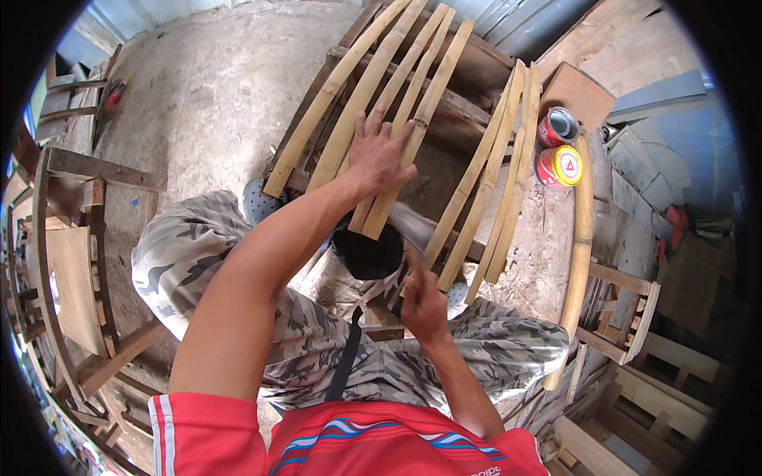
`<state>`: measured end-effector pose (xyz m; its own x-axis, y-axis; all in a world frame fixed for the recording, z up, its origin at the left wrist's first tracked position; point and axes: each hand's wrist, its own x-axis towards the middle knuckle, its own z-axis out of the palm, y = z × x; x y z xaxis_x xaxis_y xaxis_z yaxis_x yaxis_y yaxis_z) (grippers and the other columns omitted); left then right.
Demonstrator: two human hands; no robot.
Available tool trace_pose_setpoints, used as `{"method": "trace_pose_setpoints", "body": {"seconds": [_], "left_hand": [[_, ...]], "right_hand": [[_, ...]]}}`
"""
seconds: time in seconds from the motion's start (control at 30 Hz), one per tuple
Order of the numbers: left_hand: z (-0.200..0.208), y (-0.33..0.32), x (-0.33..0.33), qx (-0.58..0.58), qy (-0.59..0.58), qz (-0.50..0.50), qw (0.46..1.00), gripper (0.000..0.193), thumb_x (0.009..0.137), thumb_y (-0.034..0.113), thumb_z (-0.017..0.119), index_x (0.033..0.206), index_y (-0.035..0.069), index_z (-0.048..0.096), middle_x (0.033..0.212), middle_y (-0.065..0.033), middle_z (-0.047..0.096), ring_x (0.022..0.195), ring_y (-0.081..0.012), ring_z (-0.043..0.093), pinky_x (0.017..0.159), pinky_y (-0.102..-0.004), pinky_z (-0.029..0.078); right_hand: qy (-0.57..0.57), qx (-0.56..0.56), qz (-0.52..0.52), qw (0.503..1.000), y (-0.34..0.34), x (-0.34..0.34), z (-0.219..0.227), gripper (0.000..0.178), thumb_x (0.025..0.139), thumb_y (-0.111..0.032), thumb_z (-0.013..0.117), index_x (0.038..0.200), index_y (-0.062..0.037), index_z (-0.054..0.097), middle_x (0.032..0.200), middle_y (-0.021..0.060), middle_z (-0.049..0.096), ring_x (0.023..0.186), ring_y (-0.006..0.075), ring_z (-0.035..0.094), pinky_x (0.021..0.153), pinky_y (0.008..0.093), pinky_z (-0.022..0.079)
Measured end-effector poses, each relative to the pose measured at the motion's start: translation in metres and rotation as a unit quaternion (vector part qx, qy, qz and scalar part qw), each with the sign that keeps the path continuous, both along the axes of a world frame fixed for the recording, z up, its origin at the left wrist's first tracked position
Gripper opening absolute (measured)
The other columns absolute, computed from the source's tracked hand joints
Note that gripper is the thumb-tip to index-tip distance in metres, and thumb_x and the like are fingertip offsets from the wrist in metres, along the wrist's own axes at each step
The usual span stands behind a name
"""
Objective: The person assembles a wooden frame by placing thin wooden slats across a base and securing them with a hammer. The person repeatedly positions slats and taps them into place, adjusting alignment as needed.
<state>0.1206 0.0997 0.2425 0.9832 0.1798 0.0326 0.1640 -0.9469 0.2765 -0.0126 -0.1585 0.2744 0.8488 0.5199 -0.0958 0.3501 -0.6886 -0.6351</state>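
My left hand [381, 155] lies with spread fingers on top of the bamboo slats [349, 119], pressing near their close ends. These pale strips fan out away from me over a low dark wooden frame [468, 103]. In my closed right hand [425, 305] is a broad-bladed knife [413, 230], its grey blade smeared by motion beside the slat ends. Below those ends, between my legs, sits a round black container [367, 254]. A second group of bamboo slats [496, 186] leans on the frame to the right, touched by neither hand.
Two paint cans [559, 166], one uncovered, stand right of the slats by a brown board [578, 95]. A long bamboo pole [579, 262] lies along the right side. Wooden frames [71, 262] stand at left, with more wooden pieces [651, 397] at lower right.
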Motion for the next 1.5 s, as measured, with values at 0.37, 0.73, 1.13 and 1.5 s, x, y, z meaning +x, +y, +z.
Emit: {"method": "trace_pose_setpoints", "body": {"seconds": [0.37,0.73,1.13,1.5], "left_hand": [[-0.001,0.000,-0.002,-0.009,0.004,0.000,1.000,0.093,0.084,0.058,0.061,0.162,0.018,0.029,0.148,-0.0266,0.046,0.154,-0.0428,0.016,0.123,-0.0614,0.005],[-0.001,-0.001,-0.003,-0.001,0.011,-0.002,1.000,0.093,0.084,0.058,0.060,0.162,0.017,0.028,0.148,-0.0269,0.047,0.154,-0.0436,0.016,0.123,-0.0609,0.005],[0.002,0.003,0.000,-0.003,0.000,0.000,1.000,0.092,0.085,0.057,0.061,0.161,0.018,0.029,0.146,-0.0266,0.048,0.154,-0.0428,0.016,0.124,-0.0597,0.005],[-0.002,0.001,-0.001,-0.004,0.006,0.001,1.000,0.091,0.085,0.057,0.061,0.161,0.019,0.031,0.148,-0.0261,0.047,0.154,-0.0425,0.016,0.124,-0.0594,0.004]], "right_hand": [[0.025,0.065,-0.049,0.996,0.003,-0.009,0.012,0.021,0.102,-0.023,0.061,0.106,-0.0040,0.054,0.071,0.0226,0.064,0.068,0.0486,0.066,0.056,0.0510,0.051],[0.047,-0.109,0.014,0.993,0.004,0.003,0.006,0.020,0.100,-0.020,0.061,0.111,-0.0049,0.054,0.073,0.0245,0.066,0.073,0.0484,0.067,0.056,0.0540,0.051],[0.052,-0.023,-0.022,0.998,-0.003,0.009,0.010,0.020,0.101,-0.022,0.060,0.109,-0.0048,0.056,0.076,0.0275,0.065,0.075,0.0500,0.065,0.058,0.0562,0.049],[0.027,-0.076,0.010,0.997,0.006,0.007,0.004,0.022,0.101,-0.023,0.062,0.103,-0.0015,0.057,0.067,0.0220,0.063,0.064,0.0458,0.066,0.057,0.0477,0.050]]}}
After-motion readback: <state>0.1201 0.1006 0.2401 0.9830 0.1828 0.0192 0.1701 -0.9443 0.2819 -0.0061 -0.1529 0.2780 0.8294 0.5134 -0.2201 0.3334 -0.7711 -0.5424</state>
